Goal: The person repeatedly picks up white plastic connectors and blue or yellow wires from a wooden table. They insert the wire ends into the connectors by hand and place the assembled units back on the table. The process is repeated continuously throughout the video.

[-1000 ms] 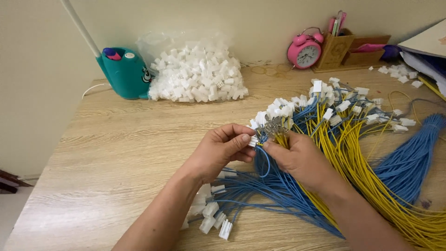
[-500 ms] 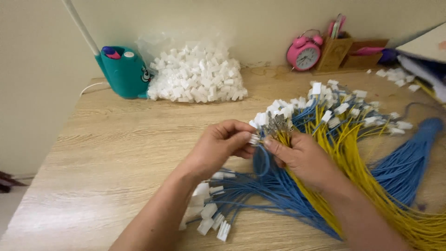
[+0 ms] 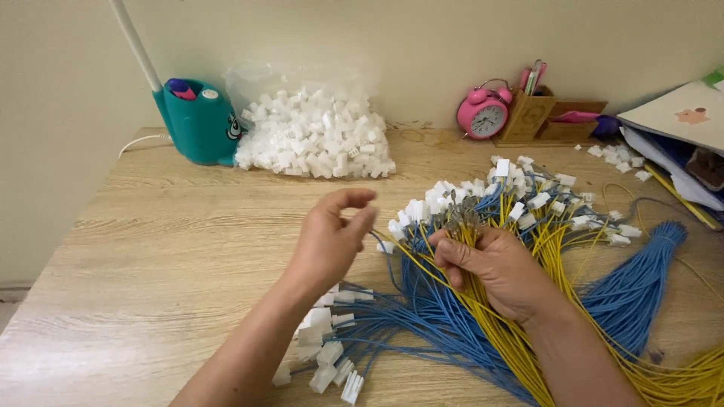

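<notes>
Free room: bare surface (image 3: 151,256) from 7 to 10 o'clock of the left hand (image 3: 332,241). Obstacles: bag of white connectors (image 3: 313,136) and teal lamp base (image 3: 200,120) at 11–12 o'clock; wire bundle (image 3: 483,316) from 2 to 5 o'clock; blue wires (image 3: 637,286) far right.

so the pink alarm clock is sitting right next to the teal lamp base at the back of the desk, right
Not quite. In the head view the pink alarm clock sits beside the wooden pen holder; a bag of white plugs is what sits next to the teal lamp base.
</notes>
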